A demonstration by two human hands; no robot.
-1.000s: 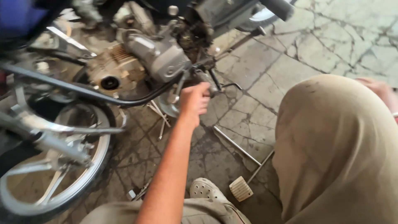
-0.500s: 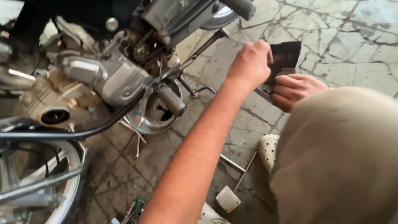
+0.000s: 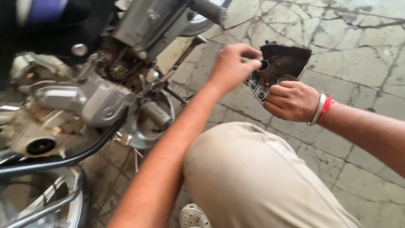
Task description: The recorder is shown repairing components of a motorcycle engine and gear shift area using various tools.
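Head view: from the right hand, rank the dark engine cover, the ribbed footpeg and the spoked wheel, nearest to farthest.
From the right hand:
1. Dark engine cover, held in that hand, just above it.
2. Ribbed footpeg, to the left, by the engine.
3. Spoked wheel, far left, bottom corner.

The floor (image 3: 358, 63) is paved in pale grey stone slabs, cracked all over, with dark dirt packed into the joints. Bright daylight falls on the far right slabs and washes them almost white. To the near left the paving (image 3: 109, 181) lies in shade, stained darker and greasy
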